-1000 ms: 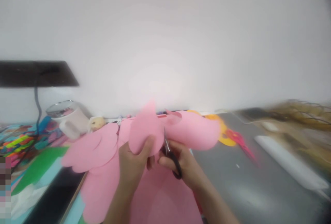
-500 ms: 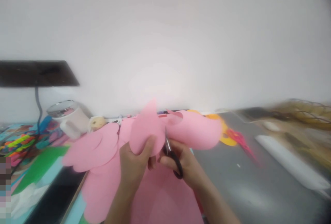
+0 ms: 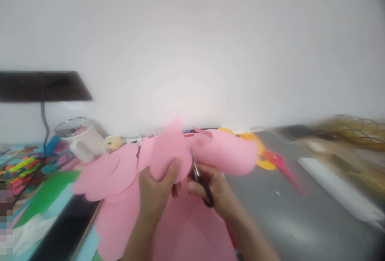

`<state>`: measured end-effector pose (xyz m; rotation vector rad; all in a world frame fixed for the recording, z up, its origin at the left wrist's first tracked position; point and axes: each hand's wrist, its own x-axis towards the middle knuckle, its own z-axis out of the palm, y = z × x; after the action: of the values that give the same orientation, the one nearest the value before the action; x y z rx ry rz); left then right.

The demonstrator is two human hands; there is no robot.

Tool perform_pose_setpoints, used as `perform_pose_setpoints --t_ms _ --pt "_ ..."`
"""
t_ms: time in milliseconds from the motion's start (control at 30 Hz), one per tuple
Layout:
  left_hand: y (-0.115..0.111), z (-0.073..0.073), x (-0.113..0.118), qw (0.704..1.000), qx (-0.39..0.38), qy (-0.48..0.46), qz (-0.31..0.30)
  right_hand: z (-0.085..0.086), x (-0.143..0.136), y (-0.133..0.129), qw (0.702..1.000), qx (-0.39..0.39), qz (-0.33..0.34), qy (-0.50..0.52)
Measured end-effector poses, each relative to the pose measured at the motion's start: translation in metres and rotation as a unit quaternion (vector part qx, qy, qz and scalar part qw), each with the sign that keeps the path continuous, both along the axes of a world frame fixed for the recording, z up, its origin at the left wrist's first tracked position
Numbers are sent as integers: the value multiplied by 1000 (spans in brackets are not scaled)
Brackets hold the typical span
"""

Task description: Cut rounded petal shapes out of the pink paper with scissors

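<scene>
The left hand [image 3: 161, 186] pinched a curled pink sheet [image 3: 170, 152] while the right hand [image 3: 215, 188] held black-handled scissors [image 3: 207, 192] against its edge.

Matt pink paper [image 3: 168, 152] and shiny-bladed scissors [image 3: 200, 178] in my grip.
The paper I hold looks smooth and unglossed, and the loose pink cutouts [image 3: 111, 176] share that flat finish; the blades [image 3: 195, 167] gleam like polished metal, while the black handle [image 3: 208, 197] looks like smooth plastic. My grey table [image 3: 261, 213] is smooth with a soft sheen, the wall [image 3: 192, 52] matt. The white mug [image 3: 92, 144] looks smooth, its round top [image 3: 73, 125] shiny; the white tissue [image 3: 31, 231] looks thin, crumpled and papery.
</scene>
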<state>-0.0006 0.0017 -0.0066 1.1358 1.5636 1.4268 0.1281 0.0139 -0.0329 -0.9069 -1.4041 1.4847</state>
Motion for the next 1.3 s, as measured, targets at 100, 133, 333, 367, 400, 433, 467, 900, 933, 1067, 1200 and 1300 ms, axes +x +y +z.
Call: perform_pose_setpoints --t_ms 100,133,333,367,400,433,467,900,933,1067,1200,1300 --pt "1 0 0 1000 3 -5 -4 -1 1 1 1000 4 3 -5" --pt "1 -1 0 1000 4 -7 -6 -1 1 1 1000 4 4 -7" --pt "3 -4 -3 999 4 -31 -26 -3 1 1 1000 -16 -1 -3" --pt "4 -5 -3 998 3 -45 -39 -3 0 1 1000 -18 2 5" --pt "4 -5 -3 997 1 -60 -55 -3 0 1 1000 -18 7 16" --pt "4 -5 -3 995 -2 -71 -69 -3 -1 0 999 -15 13 28" --pt "5 -4 -3 994 -6 -75 -78 -2 -1 0 999 -11 18 39" --pt "1 4 -3 996 -76 -21 -42 -6 1 3 1000 5 2 9" --pt "1 4 -3 996 -73 -23 -41 -6 1 2 1000 6 3 7" --pt "2 2 -5 996 -74 -37 -38 -7 2 2 1000 20 9 9" --pt "3 0 -6 996 -70 -46 -41 -10 2 2 1000 24 -6 4" --pt "3 -1 -6 996 -66 -46 -40 -10 3 2 1000 23 -10 -3"
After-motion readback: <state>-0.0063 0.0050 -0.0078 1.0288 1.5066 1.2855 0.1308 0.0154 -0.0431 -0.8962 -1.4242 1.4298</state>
